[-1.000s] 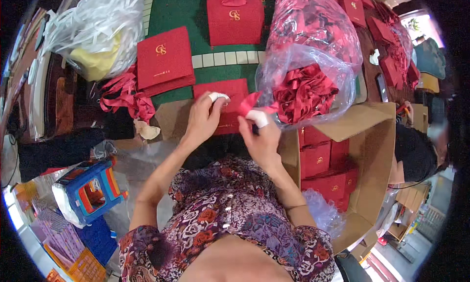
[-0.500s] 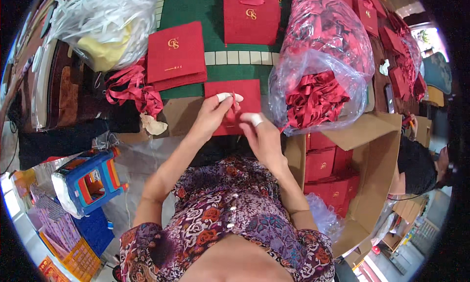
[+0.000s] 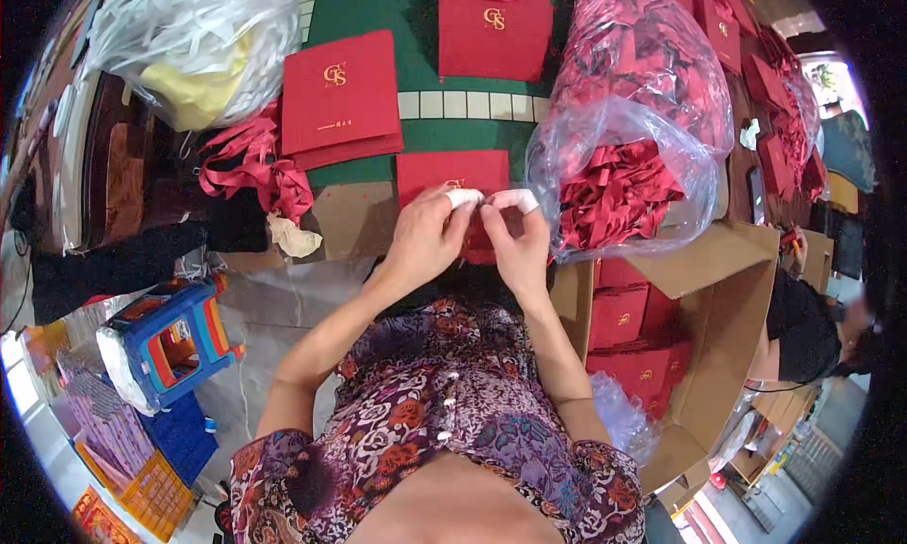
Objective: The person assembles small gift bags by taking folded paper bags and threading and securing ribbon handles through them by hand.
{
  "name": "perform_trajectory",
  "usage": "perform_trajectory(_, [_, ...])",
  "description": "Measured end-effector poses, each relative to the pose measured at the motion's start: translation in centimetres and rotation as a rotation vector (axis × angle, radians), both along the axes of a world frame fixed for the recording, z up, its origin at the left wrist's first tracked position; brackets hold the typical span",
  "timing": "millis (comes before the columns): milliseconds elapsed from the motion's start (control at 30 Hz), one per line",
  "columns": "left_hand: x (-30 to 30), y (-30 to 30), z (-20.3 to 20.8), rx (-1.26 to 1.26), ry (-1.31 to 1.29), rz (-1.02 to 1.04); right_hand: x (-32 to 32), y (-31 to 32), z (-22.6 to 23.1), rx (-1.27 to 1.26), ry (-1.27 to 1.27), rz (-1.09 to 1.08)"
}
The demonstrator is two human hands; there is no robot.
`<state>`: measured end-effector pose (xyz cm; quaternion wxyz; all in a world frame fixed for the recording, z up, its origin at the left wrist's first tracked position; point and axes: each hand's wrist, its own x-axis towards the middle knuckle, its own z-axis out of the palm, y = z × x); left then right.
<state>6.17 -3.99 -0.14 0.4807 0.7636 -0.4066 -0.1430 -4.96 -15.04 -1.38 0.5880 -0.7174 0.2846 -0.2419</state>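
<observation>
A flat red paper bag with a gold emblem lies at the table's front edge beneath both hands. My left hand pinches what looks like the red ribbon over the bag, its forefinger wrapped in white tape. Touching its fingertips, my right hand is closed in a pinch as well, and a white wrap covers its forefinger. Whatever lies between the right fingertips is too small to make out. Left of the hands is a stack of red bags; loose red ribbons hang beside it.
At right, a clear plastic bag bulges with red ribbons, above an open cardboard box holding red bags. More red bags lie at the back. A sack of white ribbons is far left, a blue stool below. Another person sits at right.
My right hand has moved up and left, its fingertips now meeting those of my left hand. My left hand has turned slightly, and the ribbon it held is now mostly hidden.
</observation>
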Motion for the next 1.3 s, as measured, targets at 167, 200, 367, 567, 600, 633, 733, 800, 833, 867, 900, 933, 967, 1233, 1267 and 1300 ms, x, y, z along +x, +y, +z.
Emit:
perform_trajectory(167, [2.3,-1.1,-0.5,0.172,-0.337,0.024,0.4,-1.5,1.0,0.024,0.167,0.010])
perform_trajectory(200, [2.4,-1.5,-1.1,0.203,-0.418,0.022,0.6,-1.6,1.0,0.024,0.169,0.009])
perform_trajectory(367, [2.4,-2.0,-1.5,0.361,-0.527,-0.017,1.9,-1.8,0.8,-0.238,0.243,-0.033])
perform_trajectory(567, [2.5,-1.7,-1.5,0.277,-0.443,-0.024,2.2,-2.2,0.0,-0.344,0.295,0.008])
perform_trajectory(600, [2.5,-1.7,-1.6,0.251,-0.376,-0.017,2.3,-2.2,0.2,-0.355,0.314,0.017])
perform_trajectory(633, [2.6,-1.7,-1.7,0.226,-0.309,-0.010,2.3,-2.2,0.5,-0.354,0.314,0.018])
perform_trajectory(733, [2.5,-1.6,-1.4,0.196,-0.226,0.026,2.6,-2.2,1.0,-0.267,0.340,0.007])
perform_trajectory(800, [2.8,-1.6,-1.4,0.184,-0.208,0.021,2.5,-2.3,0.9,-0.265,0.293,-0.004])
perform_trajectory(833, [2.9,-1.5,-1.4,0.172,-0.191,0.017,2.5,-2.3,0.9,-0.266,0.294,-0.005])
perform_trajectory(867, [2.8,-1.5,-1.4,0.172,-0.191,0.018,2.5,-2.4,0.9,-0.288,0.298,0.003])
perform_trajectory(900, [2.8,-1.4,-1.5,0.147,-0.165,0.025,2.5,-2.4,0.9,-0.310,0.301,0.011])
perform_trajectory(933, [2.7,-1.4,-1.5,0.122,-0.140,0.032,2.5,-2.4,1.0,-0.310,0.301,0.012])
perform_trajectory(967, [2.7,-1.4,-1.4,0.122,-0.140,0.032,2.5,-2.3,1.2,-0.319,0.318,0.010])
perform_trajectory(1233, [2.2,-1.5,-0.6,0.161,0.024,0.085,2.7,-1.3,1.3,-0.416,0.296,-0.017])
perform_trajectory(1267, [2.0,-1.5,-0.6,0.162,0.024,0.086,2.9,-1.0,1.0,-0.528,0.318,-0.015])
perform_trajectory(1300, [1.8,-1.6,-0.6,0.165,-0.020,0.088,2.9,-0.9,0.8,-0.640,0.340,-0.013])
